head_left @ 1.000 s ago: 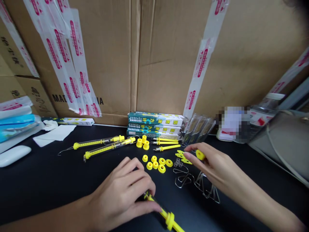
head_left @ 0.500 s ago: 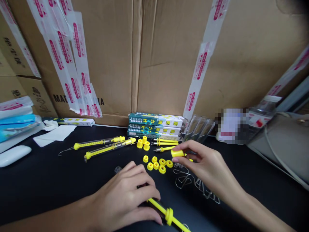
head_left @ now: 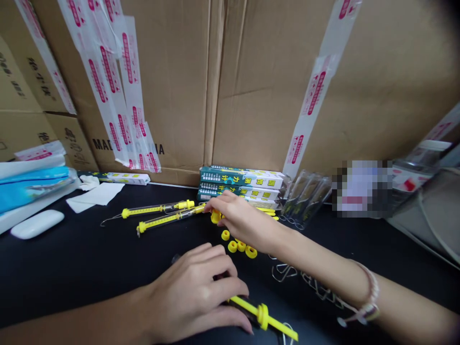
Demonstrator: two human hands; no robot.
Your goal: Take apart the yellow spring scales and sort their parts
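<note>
My left hand (head_left: 201, 292) is wrapped round a partly assembled spring scale (head_left: 262, 316), lying slantwise low on the table. A yellow rod with a collar and a metal hook sticks out past my fingers. Over the cluster of yellow caps, my right hand (head_left: 242, 220) pinches a yellow cap (head_left: 215, 216); its fingers hide part of it and the neighbouring caps. Just below that hand lie several small yellow rings (head_left: 233, 246). To the left rest two whole spring scales (head_left: 158, 210), with clear tubes and hooks.
Printed boxes (head_left: 240, 178) are stacked against the cardboard (head_left: 172, 86). Clear tubes (head_left: 307, 199) lean at their right, and wire hooks (head_left: 283, 273) lie under my right forearm. On the left are a white mouse-like object (head_left: 38, 224), paper (head_left: 95, 197) and a blue packet (head_left: 34, 189).
My right hand has moved left from beside the yellow rods to the cluster of caps, carrying a yellow cap. My left hand keeps its hold on the spring scale. The view has shifted slightly.
</note>
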